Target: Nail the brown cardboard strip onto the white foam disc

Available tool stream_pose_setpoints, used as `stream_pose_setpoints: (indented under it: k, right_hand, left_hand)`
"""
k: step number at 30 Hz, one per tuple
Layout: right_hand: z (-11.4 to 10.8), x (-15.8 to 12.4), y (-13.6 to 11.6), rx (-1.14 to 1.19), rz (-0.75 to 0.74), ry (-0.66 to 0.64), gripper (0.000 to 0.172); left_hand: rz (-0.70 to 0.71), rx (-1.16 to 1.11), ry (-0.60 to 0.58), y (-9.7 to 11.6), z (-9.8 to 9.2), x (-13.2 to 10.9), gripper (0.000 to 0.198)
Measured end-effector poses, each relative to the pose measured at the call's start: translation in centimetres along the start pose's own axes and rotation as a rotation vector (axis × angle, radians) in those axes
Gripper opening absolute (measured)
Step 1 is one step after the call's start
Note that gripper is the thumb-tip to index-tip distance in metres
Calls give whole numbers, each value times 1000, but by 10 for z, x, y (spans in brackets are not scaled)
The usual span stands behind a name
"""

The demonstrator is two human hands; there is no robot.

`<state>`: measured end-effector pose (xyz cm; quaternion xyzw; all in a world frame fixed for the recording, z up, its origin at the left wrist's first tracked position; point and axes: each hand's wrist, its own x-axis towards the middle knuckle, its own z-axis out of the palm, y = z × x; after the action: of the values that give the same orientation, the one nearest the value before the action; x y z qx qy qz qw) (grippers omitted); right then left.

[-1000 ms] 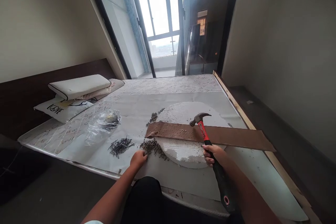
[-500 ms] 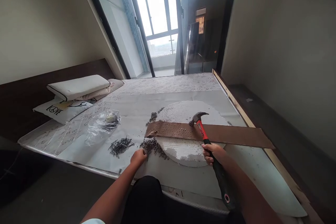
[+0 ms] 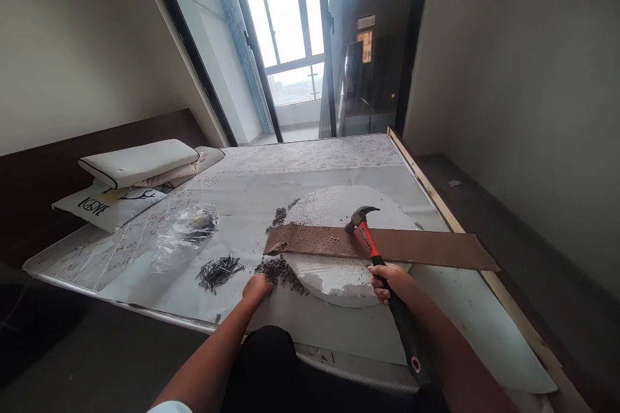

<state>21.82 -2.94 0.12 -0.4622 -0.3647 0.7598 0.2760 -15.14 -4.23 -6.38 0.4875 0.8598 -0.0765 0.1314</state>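
My right hand point(image 3: 389, 281) is closed round the red and black handle of a claw hammer point(image 3: 368, 235). The hammer's head rests on a long brown strip point(image 3: 416, 246) dotted with small holes, which lies across a round white foam slab point(image 3: 339, 206). My left hand point(image 3: 256, 286) is curled, fingers down, at a heap of small dark bits point(image 3: 278, 268) by the slab's near left edge. What its fingers hold is hidden. A pile of loose nails point(image 3: 217, 269) lies just to its left.
All this lies on a mattress covered with pale sheeting point(image 3: 271, 190). A crumpled clear plastic bag point(image 3: 186, 232) and stacked pillows point(image 3: 130, 171) sit at the left. A wooden rail point(image 3: 436, 197) runs along the right side, with dark floor and a wall beyond. Glass doors stand behind.
The view has shifted slightly left. Both hands keep their places; the hammer head has sunk a little onto the strip.
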Motion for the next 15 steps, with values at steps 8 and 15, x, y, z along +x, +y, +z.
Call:
stream_pose_setpoints:
  k: [8,15]
  right_hand:
    - [5,-10,-14,33,29,33,22]
    - [4,-11,-15,44,-53,19,21]
  left_hand:
    - [184,-243,172,-4,-26,-13,18]
    - [420,-790,106,56,-59,-27,42]
